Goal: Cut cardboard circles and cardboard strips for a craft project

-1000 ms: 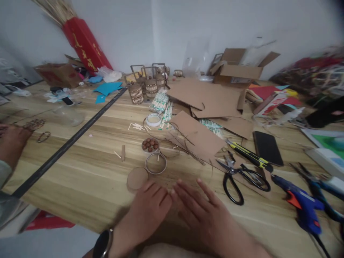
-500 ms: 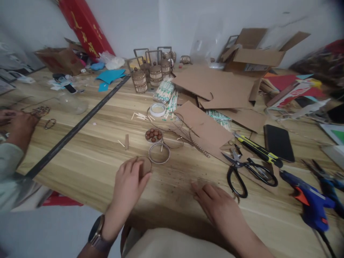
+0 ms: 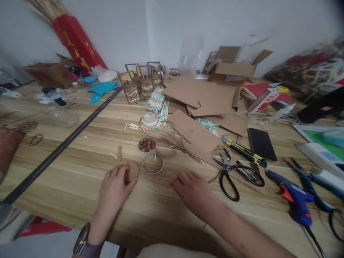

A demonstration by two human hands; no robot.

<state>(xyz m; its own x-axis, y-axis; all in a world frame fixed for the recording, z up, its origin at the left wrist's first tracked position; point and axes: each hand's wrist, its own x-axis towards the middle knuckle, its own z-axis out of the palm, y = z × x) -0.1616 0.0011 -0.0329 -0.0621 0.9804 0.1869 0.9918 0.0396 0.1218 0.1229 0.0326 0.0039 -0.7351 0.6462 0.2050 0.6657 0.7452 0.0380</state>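
My left hand, with a watch on its wrist, grips a round cardboard disc between thumb and fingers, low at the tabletop. Right of the disc lies a roll of tape with a thin stick across its rim. Just behind it, a shallow round holder contains several brown beads. My right hand rests palm down on the wood, fingers stretched and slightly bent, blurred at the tips. Nothing shows in it. Dark crumbs lie on the wood near its fingers. Black-handled scissors lie to its right.
Cardboard sheets, a utility knife, a blue glue gun, pliers and a black phone lie on the right. Small lidded baskets stand behind. A co-worker's arm is at far left, past a black strip.
My right hand has moved left across the wood, away from the scissors and closer to the tape roll. My left hand keeps hold of the disc. The view has swung slightly right and up.
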